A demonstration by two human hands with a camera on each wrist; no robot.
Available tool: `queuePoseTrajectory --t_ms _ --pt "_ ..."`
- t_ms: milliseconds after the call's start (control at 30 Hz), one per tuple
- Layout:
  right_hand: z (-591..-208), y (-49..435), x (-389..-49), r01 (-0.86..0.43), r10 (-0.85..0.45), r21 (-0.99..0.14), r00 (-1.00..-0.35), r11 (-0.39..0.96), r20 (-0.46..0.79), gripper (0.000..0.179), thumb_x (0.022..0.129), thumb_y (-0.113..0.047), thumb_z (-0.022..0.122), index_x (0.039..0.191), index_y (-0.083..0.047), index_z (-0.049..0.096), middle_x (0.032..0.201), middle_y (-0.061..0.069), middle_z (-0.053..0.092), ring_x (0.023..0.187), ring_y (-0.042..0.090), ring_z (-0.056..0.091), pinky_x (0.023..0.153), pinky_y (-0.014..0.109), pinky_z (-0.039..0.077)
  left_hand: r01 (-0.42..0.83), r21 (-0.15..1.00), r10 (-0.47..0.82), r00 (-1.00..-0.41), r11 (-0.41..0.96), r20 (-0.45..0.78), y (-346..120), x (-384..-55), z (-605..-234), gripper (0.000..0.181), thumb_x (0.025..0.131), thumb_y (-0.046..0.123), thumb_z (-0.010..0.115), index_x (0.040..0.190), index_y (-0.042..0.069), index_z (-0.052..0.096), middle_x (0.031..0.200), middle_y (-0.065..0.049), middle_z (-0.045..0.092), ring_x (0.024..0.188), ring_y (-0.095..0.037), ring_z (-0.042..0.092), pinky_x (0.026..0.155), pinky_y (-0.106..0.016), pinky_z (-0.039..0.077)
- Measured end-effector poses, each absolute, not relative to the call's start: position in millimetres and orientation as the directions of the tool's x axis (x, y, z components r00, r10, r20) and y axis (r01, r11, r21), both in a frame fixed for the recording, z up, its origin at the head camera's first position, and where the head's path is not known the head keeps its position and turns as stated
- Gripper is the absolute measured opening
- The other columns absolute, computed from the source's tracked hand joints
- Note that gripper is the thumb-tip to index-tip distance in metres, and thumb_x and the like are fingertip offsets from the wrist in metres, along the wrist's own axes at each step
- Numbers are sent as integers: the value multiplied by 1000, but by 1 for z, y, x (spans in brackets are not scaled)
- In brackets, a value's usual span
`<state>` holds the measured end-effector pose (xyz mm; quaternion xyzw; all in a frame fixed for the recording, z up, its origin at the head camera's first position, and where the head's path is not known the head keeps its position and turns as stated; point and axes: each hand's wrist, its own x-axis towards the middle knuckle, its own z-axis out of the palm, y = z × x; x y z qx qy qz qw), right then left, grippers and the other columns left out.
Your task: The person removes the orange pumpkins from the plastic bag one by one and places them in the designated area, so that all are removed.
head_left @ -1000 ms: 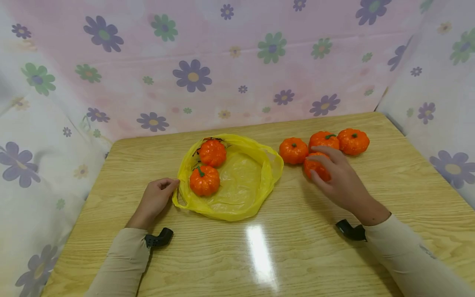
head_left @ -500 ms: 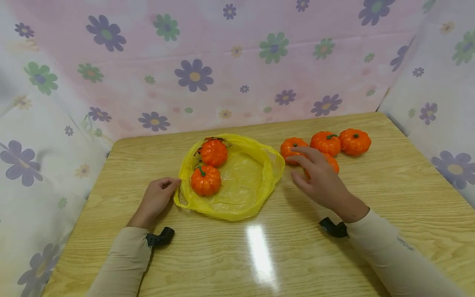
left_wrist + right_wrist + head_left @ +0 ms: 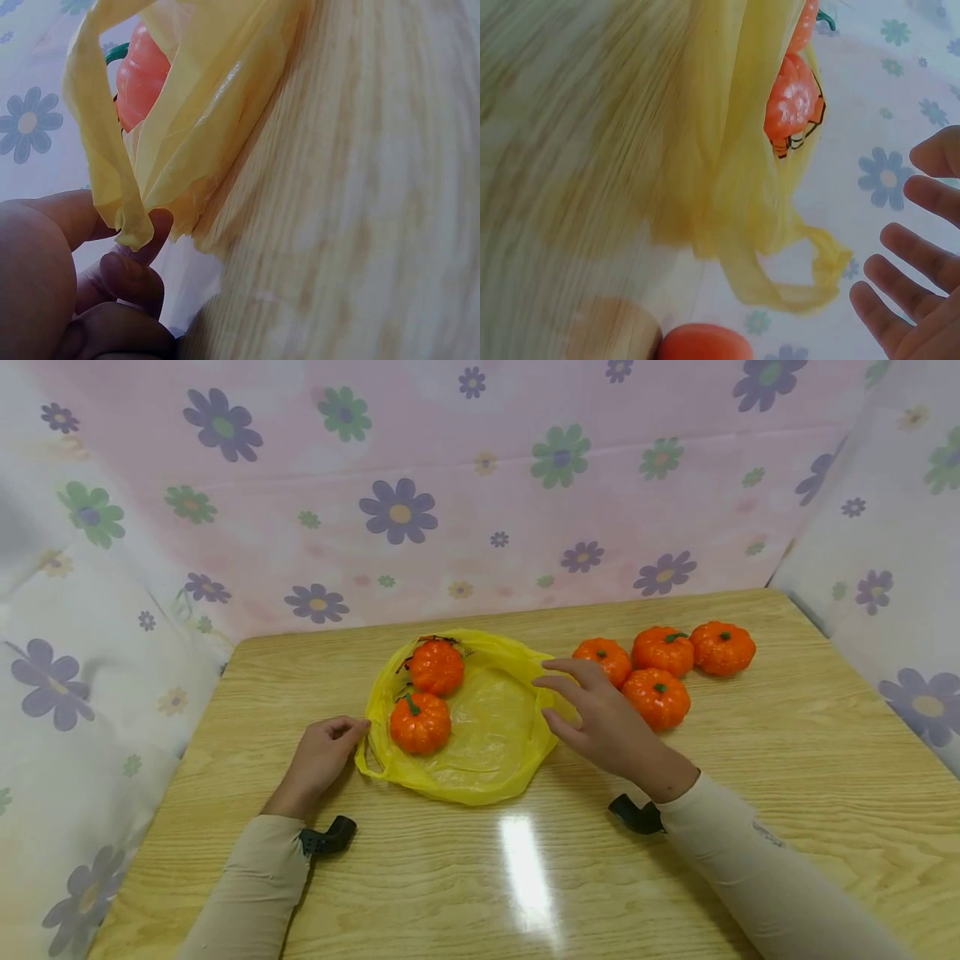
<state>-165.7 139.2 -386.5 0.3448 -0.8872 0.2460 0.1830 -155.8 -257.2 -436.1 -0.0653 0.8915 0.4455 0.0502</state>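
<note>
A yellow plastic bag point(image 3: 487, 735) lies spread with its mouth up on the table. Inside, along its left side, are two small orange pumpkins, one behind point(image 3: 437, 667) and one in front point(image 3: 420, 724). My left hand point(image 3: 322, 760) pinches the bag's left edge by the loop handle; the left wrist view has the yellow film point(image 3: 112, 180) between the fingers. Fingers spread, my right hand point(image 3: 607, 718) is over the bag's right rim and holds nothing. In the right wrist view the bag's other handle point(image 3: 787, 296) is near those fingertips point(image 3: 870, 296).
Several more orange pumpkins sit in a cluster right of the bag, among them a front one point(image 3: 656, 699) and a far right one point(image 3: 722, 648). Flowered cloth point(image 3: 480, 485) hangs behind the wood-grain table point(image 3: 420, 877) and along both sides.
My right hand has moved left, away from the pumpkin cluster to the bag's right rim, with nothing in it. The left hand keeps its pinch on the bag.
</note>
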Motion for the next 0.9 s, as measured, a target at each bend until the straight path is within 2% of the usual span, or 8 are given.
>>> queuePoseTrajectory --t_ms 133,267,333,533,700,900 --pt "-387 130 -167 -702 -531 -337 -702 627 475 40 92 -18 72 130 -9 62 143 15 50 131 34 47 92 46 54 -161 788 -72 -987 594 -147 -258 -156 -436 45 101 46 56 105 5 73 84 1 63 81 -15 52 71 -25 42" --pt "-385 121 -168 -705 -539 -343 -702 621 466 41 93 -20 71 132 -10 62 144 15 49 132 34 47 92 47 54 -171 794 -79 -985 584 -154 -258 -157 -437 44 101 46 57 104 5 73 79 3 60 79 -15 50 70 -25 41" --pt "-385 118 -168 -705 -544 -341 -702 622 461 42 93 -21 71 133 -10 62 145 15 49 132 33 47 91 46 55 -173 795 -81 -985 581 -156 -258 -157 -437 44 101 47 57 104 5 73 80 3 60 79 -16 51 70 -25 41" --pt "-385 109 -169 -703 -554 -350 -707 619 439 43 95 -24 69 135 -12 61 145 15 49 134 34 46 98 49 51 -176 801 -78 -984 572 -160 -258 -157 -439 44 100 47 57 105 6 72 90 -1 66 83 -15 54 73 -24 43" --pt "-387 101 -172 -710 -564 -352 -701 610 436 44 95 -27 69 136 -14 60 145 13 50 134 31 47 96 46 53 -170 806 -72 -985 567 -157 -258 -157 -439 44 101 46 57 106 5 72 92 -3 68 83 -14 55 73 -23 44" --pt "-385 89 -173 -722 -578 -361 -690 590 435 44 95 -26 70 136 -14 60 145 12 50 134 31 47 102 49 49 -173 808 -71 -984 564 -161 -258 -156 -438 43 101 45 57 108 5 72 96 -4 68 83 -14 55 73 -23 44"
